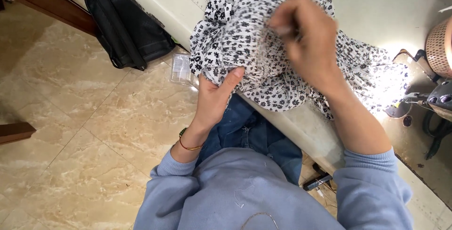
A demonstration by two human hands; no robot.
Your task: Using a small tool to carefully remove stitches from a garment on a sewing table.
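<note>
Both hands closed on floral fabric point(263, 69); right grip point(308, 41) blurred.

I see my left hand point(214, 99) near the middle of the frame, thumb pressed up against the lower edge of a white cloth with small black flowers point(263, 51), which lies bunched on the pale worktop point(376, 8) and hangs over its front edge. My right hand point(306, 36), higher and to the right, pinches a fold of the cloth; its motion blurs the fingertips, so I cannot tell whether they hold anything else. A gold bangle point(188, 144) circles my left wrist. A black bag point(125, 27) leans at the upper left on the marble floor point(70, 126), a small clear packet point(181, 69) beside it.
</note>
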